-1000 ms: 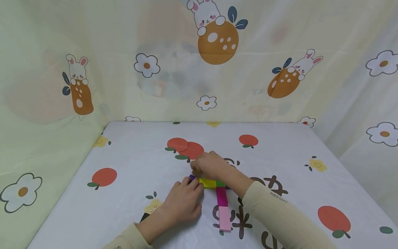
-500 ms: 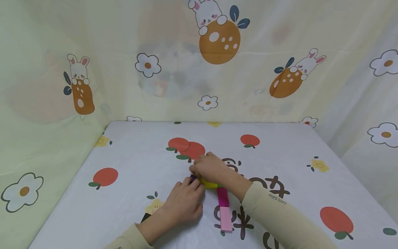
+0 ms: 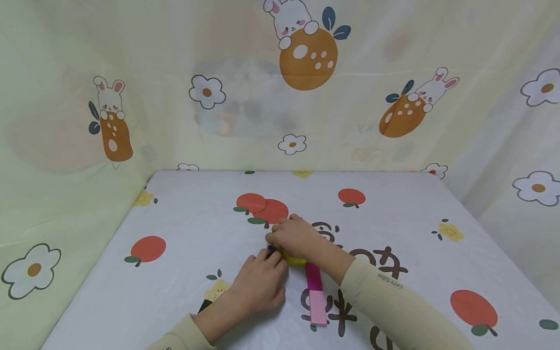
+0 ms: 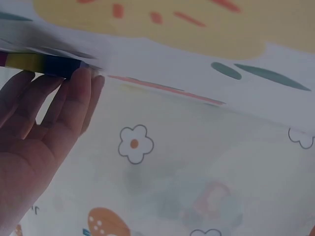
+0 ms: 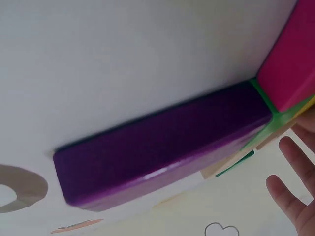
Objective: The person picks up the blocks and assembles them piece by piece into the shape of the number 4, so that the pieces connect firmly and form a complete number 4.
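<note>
Coloured blocks lie joined in a row on the patterned tablecloth. My left hand (image 3: 258, 284) rests beside the row's left end, its fingertips touching the dark blue block (image 4: 61, 66) in the left wrist view. Over that same end my right hand (image 3: 295, 236) is bent down; its thumb and fingertips are hidden, so its hold is unclear. Beside the blue block comes a yellow block (image 3: 295, 261). A magenta block (image 3: 313, 277) and a pink block (image 3: 317, 308) run toward me. In the right wrist view a purple block (image 5: 162, 140) meets a green block (image 5: 266, 101).
A small black piece (image 3: 204, 305) lies next to my left wrist, partly covered by it. The white tablecloth (image 3: 197, 209) has printed fruit, flowers and lettering. Patterned curtains (image 3: 245, 146) stand behind and along both sides.
My right hand has shifted slightly toward me over the row, covering more of the yellow block and the green block. The left hand stays nearly still. The whole view has shifted slightly.
</note>
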